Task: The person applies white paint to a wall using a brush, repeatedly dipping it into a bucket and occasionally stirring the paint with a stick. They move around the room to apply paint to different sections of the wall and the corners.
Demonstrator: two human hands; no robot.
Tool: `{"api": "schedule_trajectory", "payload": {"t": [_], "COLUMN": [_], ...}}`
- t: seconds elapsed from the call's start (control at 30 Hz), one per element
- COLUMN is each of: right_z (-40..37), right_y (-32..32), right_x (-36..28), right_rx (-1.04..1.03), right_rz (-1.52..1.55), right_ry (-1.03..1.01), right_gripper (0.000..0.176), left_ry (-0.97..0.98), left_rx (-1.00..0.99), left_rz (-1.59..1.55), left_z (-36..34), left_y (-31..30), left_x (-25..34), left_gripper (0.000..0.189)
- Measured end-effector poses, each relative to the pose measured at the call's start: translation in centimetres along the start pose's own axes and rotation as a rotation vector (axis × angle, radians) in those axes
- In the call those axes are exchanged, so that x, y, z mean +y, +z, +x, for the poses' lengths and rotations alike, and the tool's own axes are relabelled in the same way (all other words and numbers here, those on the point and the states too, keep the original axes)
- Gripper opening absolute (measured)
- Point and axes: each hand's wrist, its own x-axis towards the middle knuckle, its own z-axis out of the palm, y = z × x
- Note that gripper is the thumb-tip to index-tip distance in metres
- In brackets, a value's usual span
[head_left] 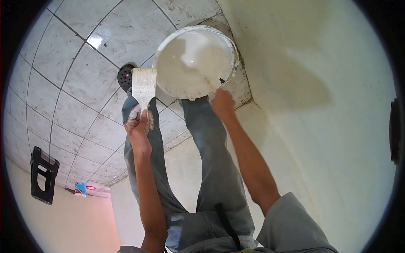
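Observation:
My left hand (pixel 140 119), smeared with white paint, is closed around the handle of a wide paintbrush (pixel 143 89). The brush points away from me, its pale bristles level with the left side of a large white bucket (pixel 158 76). Off-white liquid paint (pixel 190 69) fills part of the bucket, and dried drips mark its rim. My right hand (pixel 222 102) is a closed fist close to the bucket's near right rim. A thin, stick-like shape runs from the fist toward the paint; I cannot tell what that hand grips.
Stained light floor tiles (pixel 118 38) lie under the bucket, which stands near a pale wall (pixel 337 139) on the right. A dark clog (pixel 125 76) shows beyond the brush. Toward the lower left are a black frame-like object (pixel 43 175) and a small blue-and-white container (pixel 80 189).

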Motion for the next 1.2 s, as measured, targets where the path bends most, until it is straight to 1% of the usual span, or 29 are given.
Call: {"api": "schedule_trajectory", "payload": {"t": [0.03, 0.1, 0.17, 0.23, 0.27, 0.3, 0.33, 0.4, 0.5, 0.57, 0.63, 0.7, 0.77, 0.83, 0.9, 0.97, 1.03, 1.07, 1.1, 1.2], "right_z": [0.8, 2.7, 4.3, 4.6, 3.9, 3.1, 2.0, -0.2, -1.7, -1.1, -0.1, 1.5, 3.0, 5.4, 5.9, 4.3, 1.8, 0.3, -0.8, -1.1], "right_y": [-1.7, -4.0, -5.6, -5.4, -4.6, -3.7, -2.8, -0.7, 3.1, 4.8, 2.6, -0.3, -3.5, -4.7, -4.6, -4.0, -1.9, -0.9, 0.2, 3.7], "right_x": [0.3, -0.7, -4.3, -9.2, -11.3, -12.8, -13.2, -12.9, -9.2, -5.0, -1.3, 1.1, 0.8, -0.8, -5.2, -10.2, -13.4, -14.1, -14.0, -10.2], "right_rx": [-0.025, 0.053, 0.114, 0.181, 0.19, 0.201, 0.164, 0.09, 0.039, 0.04, 0.024, -0.001, 0.045, 0.076, 0.205, 0.195, 0.183, 0.162, 0.143, 0.107], "right_rz": [-0.027, 0.053, 0.217, 0.311, 0.343, 0.374, 0.335, 0.252, 0.116, 0.051, -0.02, -0.103, -0.045, 0.139, 0.327, 0.435, 0.39, 0.358, 0.325, 0.213], "right_ry": [0.028, 0.086, 0.1, 0.001, 0.007, 0.019, -0.045, -0.172, -0.297, -0.288, -0.125, -0.022, 0.041, 0.058, 0.006, 0.046, 0.0, -0.083, -0.166, -0.281], "right_gripper": [0.02, 0.023, 0.023, 0.02, 0.017, 0.015, 0.012, 0.009, 0.008, 0.008, 0.01, 0.015, 0.021, 0.023, 0.022, 0.018, 0.013, 0.011, 0.01, 0.008], "left_ry": [0.001, -0.011, -0.008, -0.007, -0.002, -0.001, 0.01, -0.005, -0.009, 0.004, 0.01, 0.01, 0.008, 0.008, 0.003, -0.007, -0.004, -0.001, 0.003, 0.01], "left_rx": [-0.002, -0.014, -0.009, -0.003, -0.009, -0.018, -0.03, -0.02, -0.014, -0.025, -0.05, -0.032, -0.033, -0.06, -0.051, -0.037, -0.019, -0.027, -0.036, -0.061], "left_rz": [0.005, 0.006, -0.004, -0.023, -0.001, 0.022, 0.04, 0.031, 0.013, 0.009, 0.019, 0.019, 0.008, -0.009, 0.031, 0.044, 0.021, 0.027, 0.03, 0.015], "left_z": [-0.1, -0.2, -0.2, -0.2, -0.2, -0.2, 0.0, 0.0, -0.1, 0.0, 0.1, -0.1, -0.1, 0.1, 0.1, -0.3, -0.2, -0.2, -0.1, -0.1], "left_y": [0.0, 0.1, 0.0, 0.3, 0.0, -0.3, -0.3, -0.1, 0.2, 0.2, -0.2, 0.0, -0.1, -0.5, -0.5, -0.5, 0.0, -0.1, -0.2, -0.4], "left_x": [0.1, 0.1, 0.3, 0.4, 0.2, 0.0, -0.1, 0.1, 0.3, 0.5, 0.5, 0.8, 0.6, 0.2, 0.2, 0.3, 0.6, 0.6, 0.6, 0.5], "left_gripper": [0.017, 0.018, 0.018, 0.019, 0.019, 0.019, 0.019, 0.019, 0.018, 0.018, 0.018, 0.018, 0.018, 0.018, 0.019, 0.019, 0.019, 0.019, 0.019, 0.019]}}
